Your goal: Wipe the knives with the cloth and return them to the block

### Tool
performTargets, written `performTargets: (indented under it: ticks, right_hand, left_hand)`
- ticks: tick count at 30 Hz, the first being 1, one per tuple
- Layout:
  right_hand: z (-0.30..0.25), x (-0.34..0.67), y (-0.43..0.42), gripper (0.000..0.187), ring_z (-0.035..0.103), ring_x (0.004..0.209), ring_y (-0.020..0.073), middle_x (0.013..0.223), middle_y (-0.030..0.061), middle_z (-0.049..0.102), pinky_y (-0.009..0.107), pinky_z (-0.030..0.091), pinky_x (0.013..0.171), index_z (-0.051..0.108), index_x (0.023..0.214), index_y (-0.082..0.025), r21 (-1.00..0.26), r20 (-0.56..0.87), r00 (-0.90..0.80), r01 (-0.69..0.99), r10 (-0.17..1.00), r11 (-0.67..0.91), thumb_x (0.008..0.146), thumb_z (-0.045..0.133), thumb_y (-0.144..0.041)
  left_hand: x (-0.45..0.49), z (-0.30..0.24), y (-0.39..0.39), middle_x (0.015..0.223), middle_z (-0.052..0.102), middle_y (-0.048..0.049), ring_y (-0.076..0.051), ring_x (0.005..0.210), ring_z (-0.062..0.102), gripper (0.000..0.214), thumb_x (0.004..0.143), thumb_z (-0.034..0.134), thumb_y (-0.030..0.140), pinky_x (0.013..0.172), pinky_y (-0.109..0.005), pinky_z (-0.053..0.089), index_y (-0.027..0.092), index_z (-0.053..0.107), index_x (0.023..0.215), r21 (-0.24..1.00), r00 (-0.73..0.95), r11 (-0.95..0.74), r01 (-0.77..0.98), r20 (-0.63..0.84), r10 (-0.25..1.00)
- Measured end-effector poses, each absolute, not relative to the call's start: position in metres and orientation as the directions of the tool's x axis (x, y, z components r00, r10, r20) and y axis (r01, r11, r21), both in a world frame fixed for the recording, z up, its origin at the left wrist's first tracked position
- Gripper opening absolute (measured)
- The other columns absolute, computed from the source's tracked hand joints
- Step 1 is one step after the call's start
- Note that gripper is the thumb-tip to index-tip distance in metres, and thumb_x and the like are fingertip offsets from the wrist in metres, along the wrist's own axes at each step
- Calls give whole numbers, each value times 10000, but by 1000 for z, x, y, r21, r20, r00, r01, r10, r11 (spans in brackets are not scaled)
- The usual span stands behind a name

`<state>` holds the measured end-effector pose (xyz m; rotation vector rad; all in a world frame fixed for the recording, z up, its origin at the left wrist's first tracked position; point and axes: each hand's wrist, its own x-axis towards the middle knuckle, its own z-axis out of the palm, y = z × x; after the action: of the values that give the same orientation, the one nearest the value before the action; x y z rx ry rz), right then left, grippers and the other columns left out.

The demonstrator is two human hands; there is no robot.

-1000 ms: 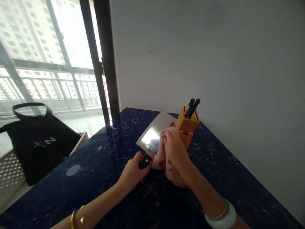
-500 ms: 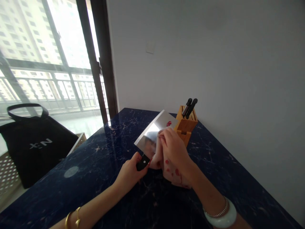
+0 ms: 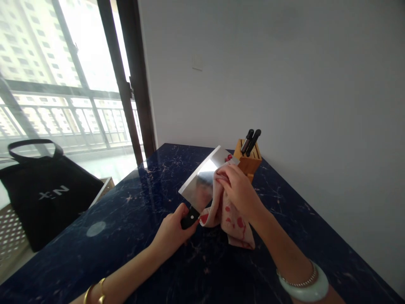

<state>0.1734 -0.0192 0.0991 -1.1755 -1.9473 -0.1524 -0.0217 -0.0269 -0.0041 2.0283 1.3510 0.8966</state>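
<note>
A cleaver with a broad shiny blade and black riveted handle is tilted above the table, its blade pointing up and to the right. My left hand is wrapped round the handle. Bunched in my right hand is a pink cloth with red spots, pressed against the blade's lower right edge; its loose end hangs down. Part of the blade is hidden behind the cloth and fingers. Just behind the blade's tip stands a wooden knife block with two black-handled tools in it.
The dark blue marbled table reaches to the grey wall. A round pale spot shows on its left part. Left of the table are a black tote bag and a lattice-sided basket, near a glass sliding door.
My right hand has slid the cloth up and right along the blade, towards its tip. More of the cloth hangs in sight. My left hand keeps its grip on the handle, almost unmoved.
</note>
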Motion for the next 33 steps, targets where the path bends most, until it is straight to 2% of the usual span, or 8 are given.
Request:
performTargets:
  ticks: [5,8,12,18,28,33]
  right_hand:
    - [109,207,-13,93,534,793,184,843,42,553,315,424,721,544,831,-187,-341,811,42,845,583,413,758,518,-138]
    - [113,218,-13,99,537,757,177,830,40,566,309,424,704,547,839,-188,-351,820,104,868,562,351,754,519,-145]
    - [117,219,-16,90,540,731,171,824,43,578,302,422,686,544,805,-187,-349,784,104,889,612,296,735,524,-135]
    - [128,223,-25,102,546,649,160,766,24,604,291,419,620,566,814,-199,-430,685,141,870,715,241,717,550,-172]
    - [138,223,-35,96,543,605,136,758,6,638,256,397,591,597,829,-215,-380,744,103,878,660,291,737,579,-234]
    - [136,221,-33,76,549,617,140,750,12,633,255,395,596,587,823,-211,-338,779,85,891,621,302,762,547,-235]
  left_hand:
    - [-20,-6,-28,577,551,57,-110,468,534,199,765,508,383,445,-198,313,222,403,716,673,316,-398,624,248,916]
    - [-20,-7,-28,597,563,48,-121,510,543,177,762,514,377,467,-201,314,224,426,742,639,332,-419,645,259,907]
    - [-20,-7,-29,623,578,41,-125,532,550,158,766,505,371,484,-203,314,225,443,771,618,352,-431,658,254,901]
    - [-22,-3,-31,613,560,39,-129,537,549,163,768,500,369,492,-203,315,223,428,763,567,380,-460,683,262,887]
    - [-22,-2,-33,566,502,55,-110,478,490,181,761,503,347,476,-201,300,225,378,713,486,450,-550,679,316,835]
    - [-21,-3,-33,586,522,52,-110,497,503,189,758,505,363,480,-197,303,226,383,711,528,448,-538,657,301,842]
